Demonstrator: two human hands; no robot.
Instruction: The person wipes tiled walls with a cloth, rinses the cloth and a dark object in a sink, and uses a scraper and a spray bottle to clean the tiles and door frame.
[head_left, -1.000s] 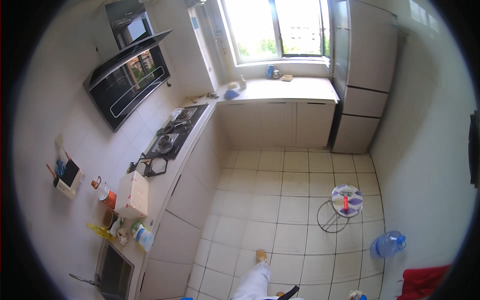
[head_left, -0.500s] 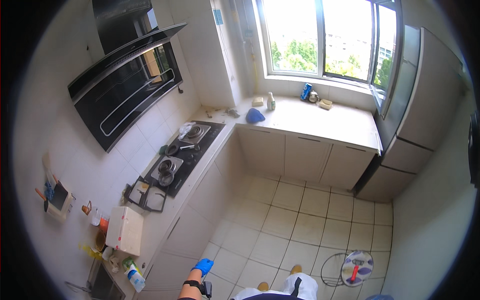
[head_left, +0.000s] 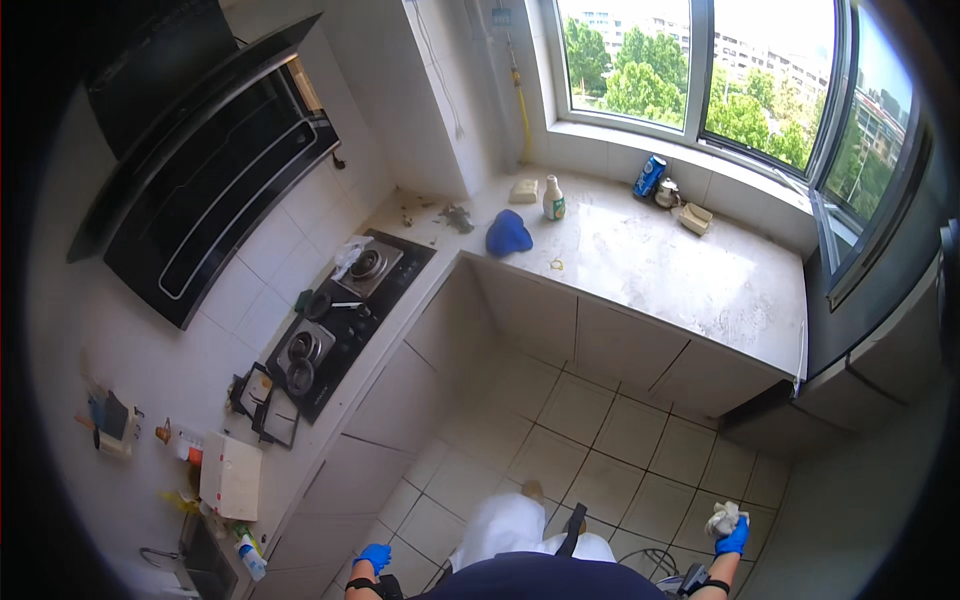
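My right hand [head_left: 735, 538], in a blue glove, is low at the right and grips a crumpled whitish cloth [head_left: 724, 518]. My left hand [head_left: 374, 558], also blue-gloved, hangs low left of my legs; its fingers look curled, with nothing visible in them. Both hands are over the tiled floor [head_left: 568, 410], apart from the counters. Ahead, the white counter [head_left: 660, 270] under the window bears a blue cloth [head_left: 509, 233], a white bottle [head_left: 554, 199], a pale block [head_left: 523, 191], a blue can [head_left: 650, 176], a small metal pot [head_left: 667, 194] and a beige dish [head_left: 694, 218].
On the left counter lie the black gas hob [head_left: 352, 325], removed pan supports [head_left: 268, 402] and a white box [head_left: 231, 476]. A range hood [head_left: 215, 190] juts out above. A sink [head_left: 208, 560] is at the lower left; the fridge [head_left: 850, 390] stands right. Window sashes open inward.
I have stepped forward and the view has shifted. My right hand has come into view holding the cloth. My left hand is lower, and the round patterned object on the floor is mostly out of sight.
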